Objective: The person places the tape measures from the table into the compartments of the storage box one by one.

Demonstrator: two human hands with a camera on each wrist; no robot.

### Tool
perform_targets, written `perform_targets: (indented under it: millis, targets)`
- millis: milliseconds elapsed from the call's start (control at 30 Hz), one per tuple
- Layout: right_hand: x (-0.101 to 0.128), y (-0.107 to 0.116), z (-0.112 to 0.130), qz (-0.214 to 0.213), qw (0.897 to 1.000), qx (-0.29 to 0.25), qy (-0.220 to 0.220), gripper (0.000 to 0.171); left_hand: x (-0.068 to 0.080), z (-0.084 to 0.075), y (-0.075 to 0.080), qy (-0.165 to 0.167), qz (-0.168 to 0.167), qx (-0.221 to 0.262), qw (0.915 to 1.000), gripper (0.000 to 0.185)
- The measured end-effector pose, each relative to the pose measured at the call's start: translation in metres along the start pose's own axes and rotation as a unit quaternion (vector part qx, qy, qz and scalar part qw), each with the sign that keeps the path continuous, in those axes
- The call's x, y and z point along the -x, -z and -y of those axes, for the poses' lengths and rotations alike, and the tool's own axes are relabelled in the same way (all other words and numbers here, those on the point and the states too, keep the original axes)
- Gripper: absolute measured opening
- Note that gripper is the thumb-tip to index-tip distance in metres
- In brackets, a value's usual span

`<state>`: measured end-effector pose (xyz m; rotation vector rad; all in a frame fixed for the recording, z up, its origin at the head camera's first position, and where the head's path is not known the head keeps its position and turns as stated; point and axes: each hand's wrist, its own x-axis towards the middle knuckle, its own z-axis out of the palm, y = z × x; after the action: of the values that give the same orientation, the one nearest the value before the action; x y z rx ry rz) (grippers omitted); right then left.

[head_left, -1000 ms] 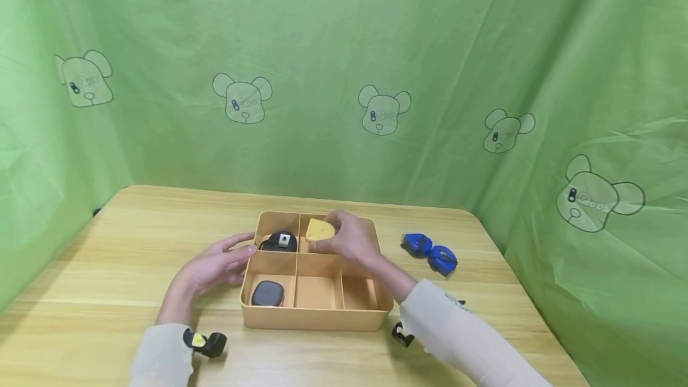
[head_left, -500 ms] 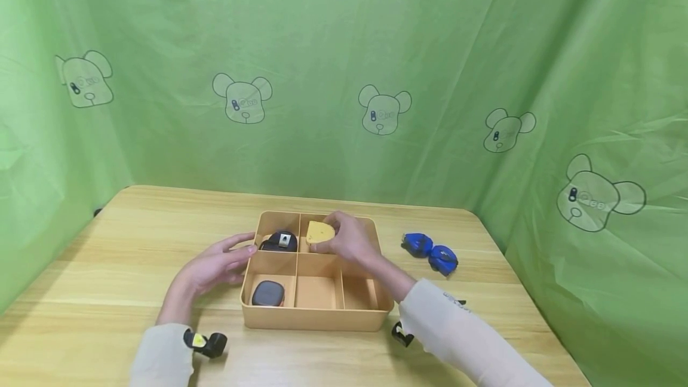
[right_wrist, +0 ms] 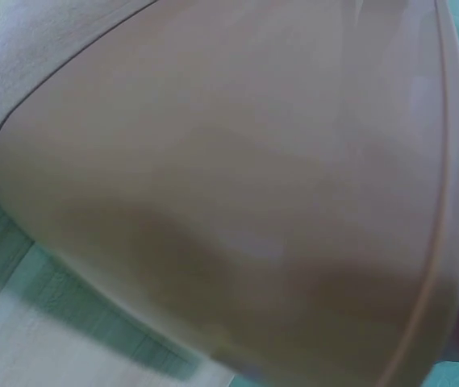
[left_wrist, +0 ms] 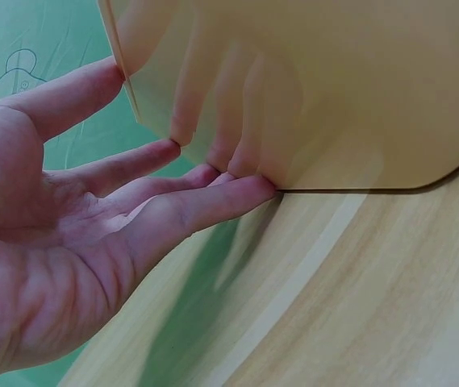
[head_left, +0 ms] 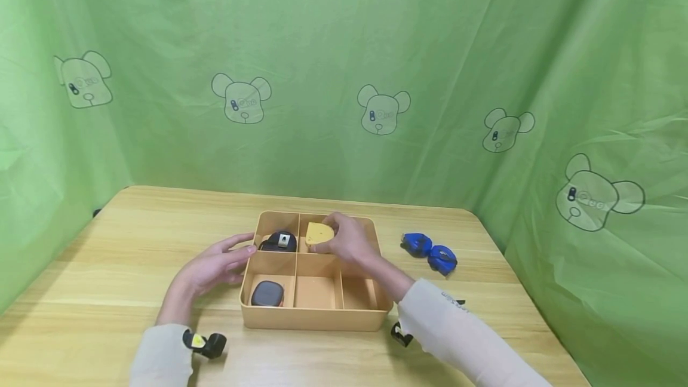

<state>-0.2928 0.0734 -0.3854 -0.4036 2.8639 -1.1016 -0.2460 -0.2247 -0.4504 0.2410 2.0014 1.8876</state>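
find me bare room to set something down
Free: pale wooden tabletop from its left edge to the left grip, and the near middle compartment of the tan plastic box. Crowded: far middle one, where the right grip holds a rounded yellow object, and right of the box, by two rounded blue objects.

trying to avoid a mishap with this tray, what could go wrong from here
The right hand holds the yellow piece close to a divider, so the two might knock. The left hand only touches the outer side of the tray, so the tray could slide if bumped. The right sleeve could brush the nearby blue items.
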Motion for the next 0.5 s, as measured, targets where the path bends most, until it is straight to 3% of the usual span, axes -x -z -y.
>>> perform_targets:
  millis: [500]
  targets:
    - [-0.0009, -0.0003, -0.0009, -0.002, 1.000, -0.001, 0.012, 0.065, 0.0002, 0.0007, 0.0011, -0.002, -0.001, 0.001, 1.0000, 0.077]
